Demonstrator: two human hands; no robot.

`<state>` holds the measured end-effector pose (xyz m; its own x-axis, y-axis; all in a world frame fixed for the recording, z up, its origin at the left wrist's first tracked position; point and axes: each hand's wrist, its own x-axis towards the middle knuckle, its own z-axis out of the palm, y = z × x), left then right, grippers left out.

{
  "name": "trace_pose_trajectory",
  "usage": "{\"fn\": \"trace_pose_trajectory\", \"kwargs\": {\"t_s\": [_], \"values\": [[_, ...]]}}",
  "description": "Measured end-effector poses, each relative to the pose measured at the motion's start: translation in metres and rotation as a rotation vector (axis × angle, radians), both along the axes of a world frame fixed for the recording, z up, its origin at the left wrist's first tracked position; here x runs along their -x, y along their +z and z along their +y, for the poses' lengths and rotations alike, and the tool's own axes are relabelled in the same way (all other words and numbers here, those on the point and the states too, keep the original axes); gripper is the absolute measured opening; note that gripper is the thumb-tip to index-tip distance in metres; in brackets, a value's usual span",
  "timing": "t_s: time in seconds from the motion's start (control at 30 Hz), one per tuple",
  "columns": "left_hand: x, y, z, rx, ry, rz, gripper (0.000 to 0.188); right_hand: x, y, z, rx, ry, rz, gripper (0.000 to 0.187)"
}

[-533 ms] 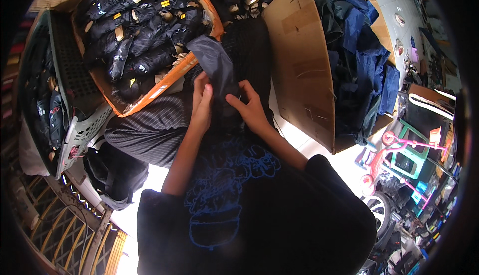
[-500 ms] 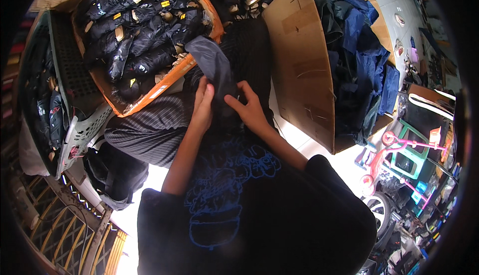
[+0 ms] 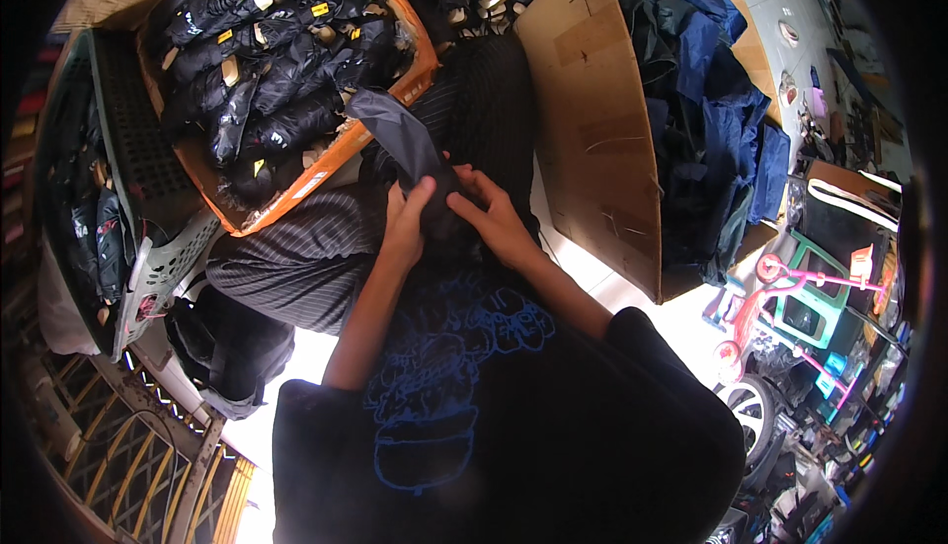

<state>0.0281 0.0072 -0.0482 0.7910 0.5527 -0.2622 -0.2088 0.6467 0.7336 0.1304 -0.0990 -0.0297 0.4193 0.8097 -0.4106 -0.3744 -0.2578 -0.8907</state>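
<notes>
A dark cloth piece (image 3: 400,139) is held over the striped trousers (image 3: 296,258) of the seated person, its upper end slanted toward the orange rim of an open box (image 3: 301,185); whether the rim is touched cannot be told. Its lower part is gripped by the left hand (image 3: 403,223), partly closed with the thumb laid along the cloth, and by the right hand (image 3: 491,213), half curled with thumb and fingers bent against it. The orange-rimmed box is filled with black wrapped bundles (image 3: 296,80), pale ends exposed on some. More dark bundles (image 3: 84,218) are contained in a perforated crate (image 3: 176,253) at left. At right, a cardboard box (image 3: 592,144) is heaped with navy and dark cloth (image 3: 706,100).
</notes>
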Motion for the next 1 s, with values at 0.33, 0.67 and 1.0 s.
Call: {"fn": "trace_pose_trajectory", "kwargs": {"t_s": [0.33, 0.67, 1.0], "values": [[0.0, -0.001, 0.004, 0.102, -0.024, 0.11, 0.058, 0.003, 0.002, 0.008, -0.019, -0.046, 0.041, 0.042], [0.005, 0.005, -0.007, -0.119, -0.033, 0.013, 0.03, 0.012, -0.009, -0.011, -0.109, -0.153, 0.041, 0.037], [0.021, -0.005, -0.021, -0.072, -0.087, 0.23, 0.032, 0.012, 0.011, -0.031, -0.078, -0.054, -0.679, 0.026]]}}
